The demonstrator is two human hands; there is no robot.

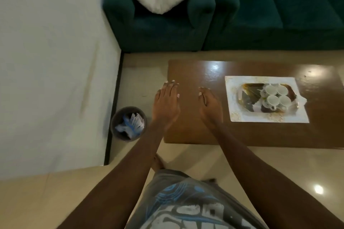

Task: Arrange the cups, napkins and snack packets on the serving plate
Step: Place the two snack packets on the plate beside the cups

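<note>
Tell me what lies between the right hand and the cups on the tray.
In the head view, bare brown tabletop, then the white mat's left edge and the tray's left part with dark packets, separate the right hand from the cups.

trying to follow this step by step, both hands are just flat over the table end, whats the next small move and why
Probably shift the right hand rightward toward the serving plate. Both hands are open and empty; the left hand hovers at the table's edge. The four cups already sit clustered on the plate, well right of either hand.
</note>
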